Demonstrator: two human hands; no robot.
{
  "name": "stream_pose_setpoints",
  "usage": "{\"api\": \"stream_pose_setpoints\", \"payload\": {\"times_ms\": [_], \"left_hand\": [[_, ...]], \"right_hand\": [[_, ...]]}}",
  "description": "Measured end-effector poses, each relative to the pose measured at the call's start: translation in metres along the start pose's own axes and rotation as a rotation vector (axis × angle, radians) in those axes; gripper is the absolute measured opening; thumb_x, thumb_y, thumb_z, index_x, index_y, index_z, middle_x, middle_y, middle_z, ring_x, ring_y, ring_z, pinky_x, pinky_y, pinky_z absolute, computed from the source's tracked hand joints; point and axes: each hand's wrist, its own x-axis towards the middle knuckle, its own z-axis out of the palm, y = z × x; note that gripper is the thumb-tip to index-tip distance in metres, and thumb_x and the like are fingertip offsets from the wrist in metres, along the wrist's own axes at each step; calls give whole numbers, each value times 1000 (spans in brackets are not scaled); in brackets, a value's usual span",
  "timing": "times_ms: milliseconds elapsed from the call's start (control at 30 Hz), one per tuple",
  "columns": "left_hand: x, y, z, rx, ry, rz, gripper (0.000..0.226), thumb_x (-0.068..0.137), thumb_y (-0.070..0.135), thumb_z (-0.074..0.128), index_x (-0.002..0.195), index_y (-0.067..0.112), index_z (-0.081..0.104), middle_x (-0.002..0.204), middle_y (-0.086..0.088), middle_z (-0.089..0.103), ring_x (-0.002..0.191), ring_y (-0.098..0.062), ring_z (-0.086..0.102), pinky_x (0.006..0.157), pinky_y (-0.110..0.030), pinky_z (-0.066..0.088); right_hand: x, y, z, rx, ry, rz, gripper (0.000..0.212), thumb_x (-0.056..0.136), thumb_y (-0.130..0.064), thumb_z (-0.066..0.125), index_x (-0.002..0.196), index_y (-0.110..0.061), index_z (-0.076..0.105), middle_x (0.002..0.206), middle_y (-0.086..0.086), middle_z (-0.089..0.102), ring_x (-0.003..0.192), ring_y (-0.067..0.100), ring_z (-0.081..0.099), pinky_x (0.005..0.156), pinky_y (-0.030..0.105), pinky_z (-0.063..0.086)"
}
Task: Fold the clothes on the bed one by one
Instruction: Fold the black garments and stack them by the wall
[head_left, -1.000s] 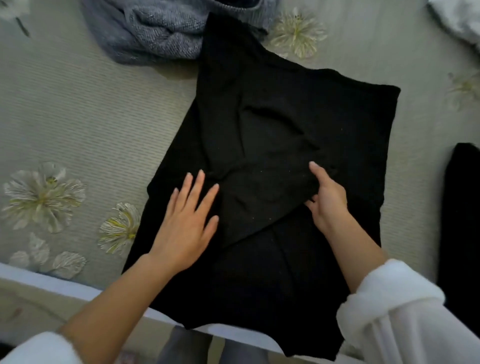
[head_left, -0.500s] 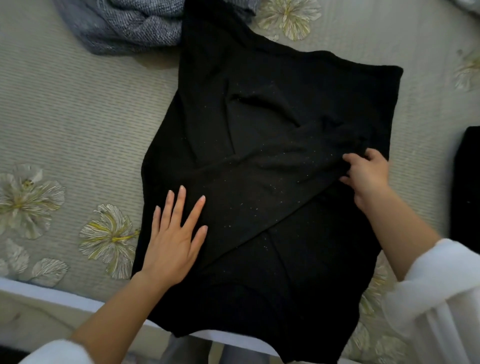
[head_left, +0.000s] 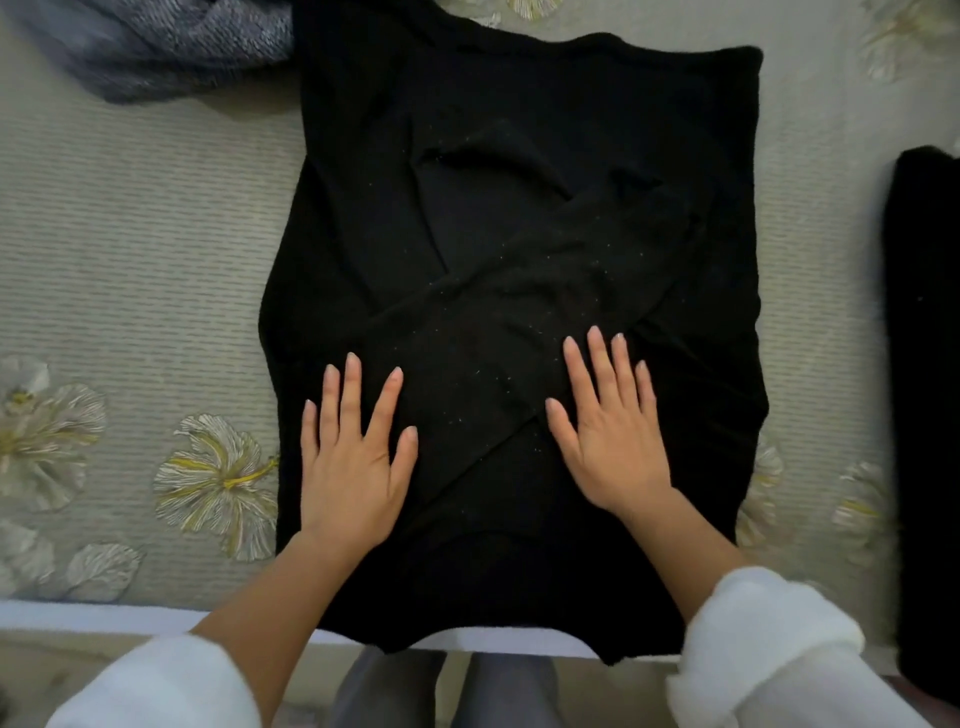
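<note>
Lying flat on the floral bedspread, the black sweater fills the middle of the bed, its sleeves crossed over the body and its near hem at the bed's near edge. The left hand and the right hand press on it palms down, fingers spread, gripping nothing. A grey knit garment lies far left; another black garment lies right.
</note>
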Motion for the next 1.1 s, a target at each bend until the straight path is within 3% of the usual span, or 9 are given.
{"api": "stream_pose_setpoints", "payload": {"times_ms": [167, 367, 533, 667, 733, 800, 900, 967, 1100], "left_hand": [[-1, -5, -2, -33, -46, 52, 61, 95, 54, 16, 150, 36, -3, 158, -1, -18, 144, -16, -23, 115, -37, -14], [-49, -31, -12, 36, -216, 333, 68, 93, 58, 15, 152, 29, 1, 159, -1, -15, 145, -15, -19, 117, -32, -14], [-97, -46, -15, 51, -374, 502, 83, 87, 64, 33, 153, 25, 0, 160, -2, -14, 146, -17, -17, 116, -32, -11], [-104, -50, -15, 129, -388, 536, 88, 77, 40, 48, 153, 19, 9, 161, -9, -4, 147, -21, -11, 116, -32, -8], [-101, -49, -16, 124, -355, 505, 76, 78, 33, 44, 149, 15, 26, 158, -12, 14, 146, -22, 3, 117, -32, 0], [-100, -46, -17, 89, -297, 501, 63, 83, 33, 38, 142, 11, 40, 153, -12, 30, 143, -23, 21, 118, -34, 13], [-98, -35, -24, -47, -185, 424, 43, 92, 17, 48, 135, 13, 52, 151, -3, 35, 141, -20, 31, 112, -29, 22], [-92, -27, -30, -96, -195, 350, 40, 94, 15, 51, 134, 17, 54, 152, 5, 33, 142, -10, 26, 111, -25, 23], [-93, -21, -39, 8, -295, 362, 56, 90, 26, 56, 144, 23, 39, 158, 6, 18, 145, -7, 12, 112, -25, 24]], "right_hand": [[-8, 1, -20, 13, -67, -24, 65, 99, -49, 29, 151, -30, -5, 160, -4, -11, 144, 12, -19, 116, 31, -10], [-114, 34, -3, -27, -85, -127, 62, 93, -45, 34, 149, -20, 26, 157, 4, 22, 146, 18, 15, 119, 37, 18], [-188, 69, 23, -48, -188, -199, 74, 90, -53, 39, 152, -16, 22, 160, 5, 17, 148, 20, 12, 116, 41, 16], [-185, 74, 24, -115, -141, -212, 76, 76, -30, 40, 149, -11, 29, 156, 9, 27, 145, 22, 20, 116, 37, 17], [-177, 72, 23, -109, -75, -220, 70, 74, -26, 41, 141, -8, 42, 146, 10, 44, 135, 24, 36, 109, 37, 32], [-170, 69, 20, -97, -18, -243, 55, 74, -17, 57, 128, -4, 57, 130, 14, 58, 118, 29, 54, 91, 41, 52], [-161, 67, 11, -106, 38, -260, 48, 63, -3, 79, 110, -2, 68, 107, 13, 68, 90, 30, 67, 63, 37, 58], [-154, 66, 2, -57, -3, -248, 47, 74, -15, 72, 119, -5, 64, 112, 10, 65, 96, 29, 64, 69, 40, 58], [-166, 63, -6, -239, -134, -338, 83, 76, -33, 56, 150, -9, 27, 145, 18, 41, 132, 33, 42, 101, 38, 43]]}}
